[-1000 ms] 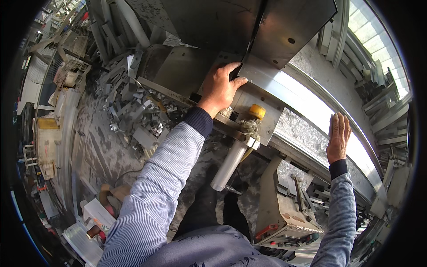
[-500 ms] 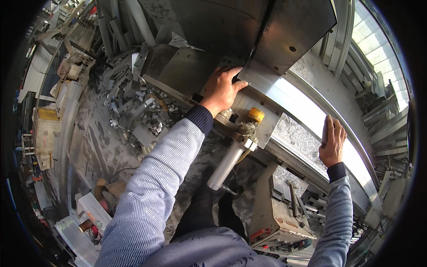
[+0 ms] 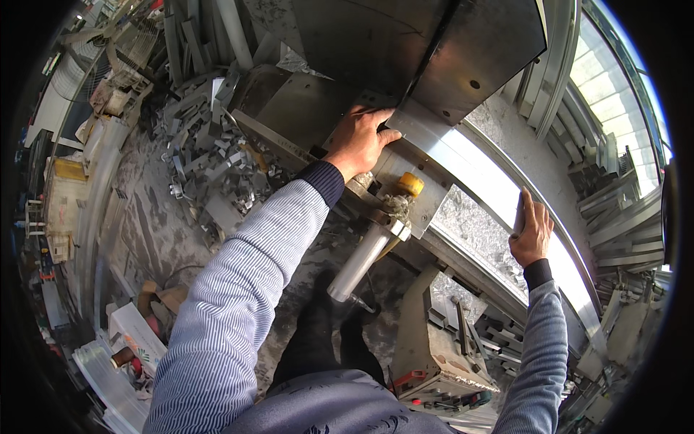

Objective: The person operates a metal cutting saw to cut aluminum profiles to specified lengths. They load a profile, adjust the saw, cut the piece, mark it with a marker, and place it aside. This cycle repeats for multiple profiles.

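Between left hand [image 3: 357,143] and right hand [image 3: 533,236], metal profile [image 3: 483,172]

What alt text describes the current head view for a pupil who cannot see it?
A bare left hand touches a long, shiny metal bar beside a dark machine housing, while the right hand rests on the bar farther right. A silver cylinder slants below, and metal offcuts lie heaped at the left.

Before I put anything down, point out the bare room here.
The bright metal bar looks bare between the left hand and right hand. Grey floor looks mostly open between the offcut heap and the long pale strips farther left. Crowded: the heap itself, and the box-shaped stand, its top strewn with metal pieces.
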The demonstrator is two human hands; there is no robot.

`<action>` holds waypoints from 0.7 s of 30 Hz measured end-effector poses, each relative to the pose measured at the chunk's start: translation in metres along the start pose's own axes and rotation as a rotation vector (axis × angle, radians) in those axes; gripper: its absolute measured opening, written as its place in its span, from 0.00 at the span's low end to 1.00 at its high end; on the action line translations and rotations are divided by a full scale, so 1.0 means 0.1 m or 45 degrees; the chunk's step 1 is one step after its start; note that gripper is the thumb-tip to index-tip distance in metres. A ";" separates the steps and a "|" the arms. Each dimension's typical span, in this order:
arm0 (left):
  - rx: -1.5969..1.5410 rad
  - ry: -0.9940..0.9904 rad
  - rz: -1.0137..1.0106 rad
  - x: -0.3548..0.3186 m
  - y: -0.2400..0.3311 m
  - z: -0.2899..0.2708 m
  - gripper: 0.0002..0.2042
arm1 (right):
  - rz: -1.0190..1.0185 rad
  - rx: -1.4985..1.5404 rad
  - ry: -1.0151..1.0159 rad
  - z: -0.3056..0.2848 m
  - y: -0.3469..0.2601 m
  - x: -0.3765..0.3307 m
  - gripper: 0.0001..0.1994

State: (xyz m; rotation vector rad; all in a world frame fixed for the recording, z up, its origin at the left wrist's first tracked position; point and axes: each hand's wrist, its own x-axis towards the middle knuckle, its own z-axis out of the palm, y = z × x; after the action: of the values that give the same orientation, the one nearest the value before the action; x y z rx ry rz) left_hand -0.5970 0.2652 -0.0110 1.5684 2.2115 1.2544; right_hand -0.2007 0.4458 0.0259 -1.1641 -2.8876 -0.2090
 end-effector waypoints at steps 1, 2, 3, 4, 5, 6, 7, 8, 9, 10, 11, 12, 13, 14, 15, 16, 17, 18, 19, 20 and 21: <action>0.005 0.002 0.002 0.00 0.00 0.00 0.22 | -0.015 -0.002 0.039 0.00 -0.01 -0.01 0.55; 0.007 -0.001 -0.004 0.00 -0.01 0.00 0.22 | -0.010 0.009 0.032 0.00 -0.01 -0.01 0.56; 0.008 -0.005 -0.010 0.00 -0.01 0.00 0.22 | -0.024 0.005 0.041 -0.01 0.00 0.00 0.55; 0.010 -0.001 0.001 0.00 -0.01 0.01 0.22 | -0.011 0.016 0.000 -0.01 0.00 0.00 0.55; 0.004 0.006 0.011 0.00 -0.02 0.01 0.22 | 0.008 0.050 -0.025 -0.01 0.00 0.00 0.55; 0.001 0.025 0.037 0.00 -0.03 0.02 0.22 | 0.001 0.028 -0.025 -0.02 0.01 0.00 0.55; 0.005 0.038 0.056 0.00 -0.04 0.02 0.22 | -0.001 0.031 -0.012 -0.02 0.01 0.00 0.55; 0.007 0.049 0.066 0.00 -0.04 0.03 0.22 | -0.005 0.034 0.003 -0.01 0.01 0.00 0.55; 0.014 0.054 0.066 0.00 -0.05 0.03 0.22 | -0.002 0.066 -0.009 -0.01 0.01 0.00 0.55; 0.021 0.061 0.065 0.00 -0.05 0.04 0.22 | -0.002 0.039 0.003 -0.01 0.01 0.00 0.55; 0.024 0.071 0.076 0.00 -0.06 0.04 0.22 | 0.006 0.042 -0.010 0.00 0.01 -0.01 0.55; 0.027 0.084 0.089 0.00 -0.06 0.04 0.22 | 0.015 0.044 -0.020 0.00 0.01 -0.01 0.55; 0.036 0.078 0.079 0.00 -0.06 0.04 0.21 | 0.016 0.038 -0.013 0.00 0.00 -0.01 0.55; 0.048 0.092 0.099 0.01 -0.06 0.04 0.21 | 0.016 0.033 -0.005 0.01 0.00 -0.01 0.56; 0.065 0.084 0.095 0.01 -0.06 0.05 0.22 | 0.018 0.029 0.001 0.01 0.00 -0.01 0.56; 0.081 0.076 0.091 0.00 -0.06 0.05 0.22 | 0.017 0.029 -0.024 0.01 0.00 0.00 0.56; 0.090 0.067 0.101 0.00 -0.06 0.05 0.22 | 0.017 0.030 -0.048 0.00 0.01 0.00 0.56; 0.099 0.060 0.113 0.00 -0.07 0.05 0.22 | 0.015 0.053 -0.075 -0.01 0.03 0.01 0.57; 0.110 0.054 0.126 0.01 -0.08 0.05 0.22 | 0.016 0.053 -0.108 -0.03 0.05 0.02 0.57; 0.109 0.062 0.135 0.01 -0.08 0.05 0.22 | 0.015 0.077 -0.145 -0.05 0.07 0.04 0.58; 0.110 0.070 0.145 0.01 -0.09 0.05 0.22 | 0.023 0.124 -0.186 -0.07 0.09 0.05 0.58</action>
State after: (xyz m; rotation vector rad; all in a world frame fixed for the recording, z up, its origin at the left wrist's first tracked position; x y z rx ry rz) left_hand -0.6013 0.2682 -0.0199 1.7350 2.2669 1.2622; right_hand -0.1987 0.4547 0.0343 -1.2372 -2.9709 0.0181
